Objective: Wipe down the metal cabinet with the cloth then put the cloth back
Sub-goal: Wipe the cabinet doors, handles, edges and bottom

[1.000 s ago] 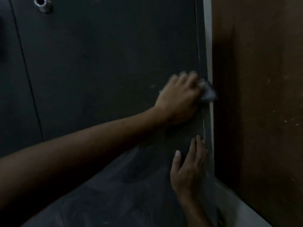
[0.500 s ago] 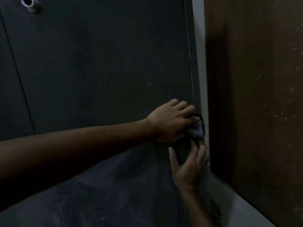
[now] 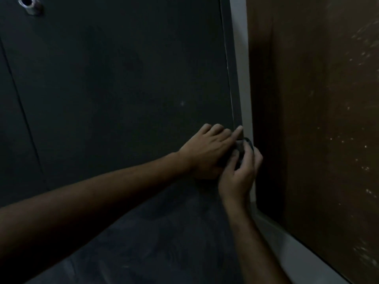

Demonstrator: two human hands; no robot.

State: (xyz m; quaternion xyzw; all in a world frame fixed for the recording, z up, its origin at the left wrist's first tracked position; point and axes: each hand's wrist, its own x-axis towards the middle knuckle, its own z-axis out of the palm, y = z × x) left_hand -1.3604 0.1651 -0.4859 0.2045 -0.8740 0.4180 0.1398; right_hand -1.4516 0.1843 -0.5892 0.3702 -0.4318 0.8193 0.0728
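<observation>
The dark metal cabinet (image 3: 123, 78) fills the left and middle of the head view. My left hand (image 3: 205, 150) reaches across from the left to the cabinet's right edge and holds the cloth (image 3: 240, 146) against it, index finger stretched toward the edge. My right hand (image 3: 240, 175) comes up from below, its fingers curled round the same cloth. Only a small pale-grey bit of the cloth shows between the two hands; the rest is hidden under them.
A round metal lock (image 3: 28, 5) sits at the cabinet's top left. A pale wall strip (image 3: 242, 78) runs beside the cabinet's right edge, with a brown wooden panel (image 3: 317, 119) close on the right. A pale ledge (image 3: 297, 253) slopes down at lower right.
My left hand slid the cloth down the cabinet's right edge. My right hand rose from lying flat on the cabinet and closed its fingers on the cloth.
</observation>
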